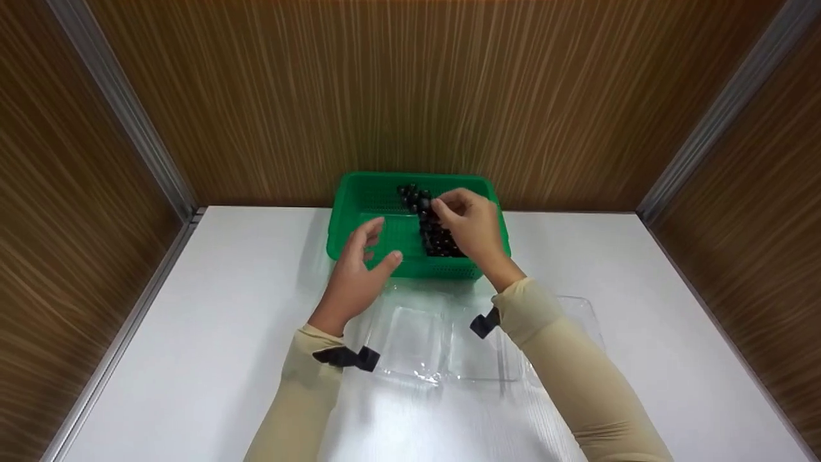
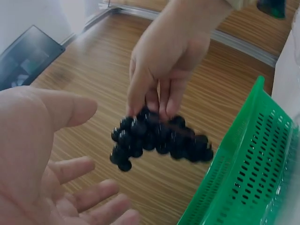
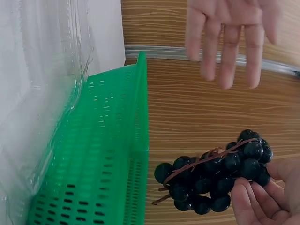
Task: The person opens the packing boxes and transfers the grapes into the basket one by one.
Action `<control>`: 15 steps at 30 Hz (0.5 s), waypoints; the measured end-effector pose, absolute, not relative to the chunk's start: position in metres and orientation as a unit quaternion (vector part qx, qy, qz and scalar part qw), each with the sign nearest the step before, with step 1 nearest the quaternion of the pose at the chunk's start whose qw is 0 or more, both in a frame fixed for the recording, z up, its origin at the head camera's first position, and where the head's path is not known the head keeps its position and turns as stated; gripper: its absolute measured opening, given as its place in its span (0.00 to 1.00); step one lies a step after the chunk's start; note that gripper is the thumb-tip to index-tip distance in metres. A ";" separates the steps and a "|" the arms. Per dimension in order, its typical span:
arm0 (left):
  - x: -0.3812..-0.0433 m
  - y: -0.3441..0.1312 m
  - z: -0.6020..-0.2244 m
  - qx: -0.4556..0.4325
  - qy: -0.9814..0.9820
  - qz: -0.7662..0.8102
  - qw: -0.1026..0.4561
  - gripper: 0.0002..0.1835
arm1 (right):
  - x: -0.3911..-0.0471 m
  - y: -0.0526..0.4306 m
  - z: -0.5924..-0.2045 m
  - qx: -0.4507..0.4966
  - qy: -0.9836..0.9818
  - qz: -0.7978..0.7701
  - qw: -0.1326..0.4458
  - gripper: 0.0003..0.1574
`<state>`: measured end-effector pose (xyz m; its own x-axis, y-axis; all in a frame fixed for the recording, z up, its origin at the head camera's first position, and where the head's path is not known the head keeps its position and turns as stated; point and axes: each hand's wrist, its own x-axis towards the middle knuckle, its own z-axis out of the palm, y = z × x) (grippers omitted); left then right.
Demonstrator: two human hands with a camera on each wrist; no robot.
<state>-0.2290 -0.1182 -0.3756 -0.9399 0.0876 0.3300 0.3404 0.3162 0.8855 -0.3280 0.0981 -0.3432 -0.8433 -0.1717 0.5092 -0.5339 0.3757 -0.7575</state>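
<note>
My right hand (image 1: 476, 234) pinches a bunch of dark grapes (image 1: 439, 240) between thumb and fingers, over the right half of a green perforated basket (image 1: 417, 267). In the right wrist view a brown stem runs along the bunch (image 3: 206, 176), and the thumb and fingers grip its right end. The left wrist view shows the same bunch (image 2: 161, 138) hanging below the right hand's fingertips. My left hand (image 1: 358, 276) is at the basket's front left, fingers spread and thumb apart, holding nothing. Whether other grapes lie beneath the held bunch, I cannot tell.
On the white table (image 1: 244, 333), in front of the basket, lies a clear plastic clamshell box (image 1: 410, 333), partly hidden under the right forearm. Wood-grain panels (image 1: 410, 96) stand behind the table and on both sides.
</note>
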 end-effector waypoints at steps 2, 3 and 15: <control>-0.231 -0.114 -0.373 -0.129 -0.808 -0.564 0.112 0.37 | -0.333 0.096 -0.347 0.211 -0.795 0.548 0.151 0.11; -0.231 -0.113 -0.372 -0.127 -0.813 -0.558 0.109 0.38 | -0.336 0.096 -0.349 0.204 -0.789 0.563 0.137 0.11; -0.232 -0.100 -0.382 -0.105 -0.861 -0.487 0.102 0.40 | -0.359 0.094 -0.384 0.139 -0.783 0.606 0.025 0.13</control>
